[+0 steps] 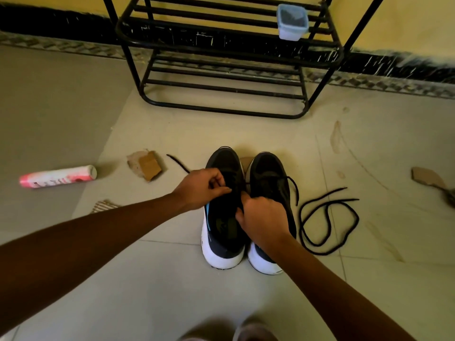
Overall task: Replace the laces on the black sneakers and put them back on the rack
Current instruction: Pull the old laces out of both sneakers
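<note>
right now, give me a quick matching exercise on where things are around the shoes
Things:
1 loose lace
2 tub
3 pink can
4 sneakers

Places:
a on the rack
b under the left hand and right hand
c lying on its side, far left
d coiled just right of the sneakers

Pairs: 1-d, 2-a, 3-c, 4-b
</note>
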Demonstrator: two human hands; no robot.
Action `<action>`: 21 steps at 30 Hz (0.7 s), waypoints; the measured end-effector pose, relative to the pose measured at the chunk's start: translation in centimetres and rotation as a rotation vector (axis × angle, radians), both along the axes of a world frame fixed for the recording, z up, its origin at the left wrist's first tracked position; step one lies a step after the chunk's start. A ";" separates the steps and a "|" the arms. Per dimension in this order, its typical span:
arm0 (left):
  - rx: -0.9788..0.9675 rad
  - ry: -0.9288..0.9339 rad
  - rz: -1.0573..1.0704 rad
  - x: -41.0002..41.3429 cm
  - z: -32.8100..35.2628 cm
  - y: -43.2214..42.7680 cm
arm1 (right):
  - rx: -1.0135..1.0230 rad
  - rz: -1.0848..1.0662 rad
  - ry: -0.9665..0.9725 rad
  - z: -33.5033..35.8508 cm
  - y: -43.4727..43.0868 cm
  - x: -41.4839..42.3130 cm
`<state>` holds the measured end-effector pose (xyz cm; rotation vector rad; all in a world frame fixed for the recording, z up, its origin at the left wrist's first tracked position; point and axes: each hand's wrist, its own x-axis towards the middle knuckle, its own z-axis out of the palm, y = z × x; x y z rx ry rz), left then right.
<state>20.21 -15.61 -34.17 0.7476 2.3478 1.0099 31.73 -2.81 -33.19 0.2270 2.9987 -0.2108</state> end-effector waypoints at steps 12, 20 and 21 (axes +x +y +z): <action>-0.155 0.163 -0.047 -0.2 0.9 0.5 | 0.082 0.014 -0.056 -0.2 -0.7 -0.2; -0.058 -0.090 -0.068 -1.9 2.6 0.5 | 0.095 -0.006 -0.055 0.4 -1.1 -0.2; -0.138 -0.053 -0.075 -2.0 2.4 0.2 | 0.094 -0.009 -0.053 0.4 -1.1 -0.2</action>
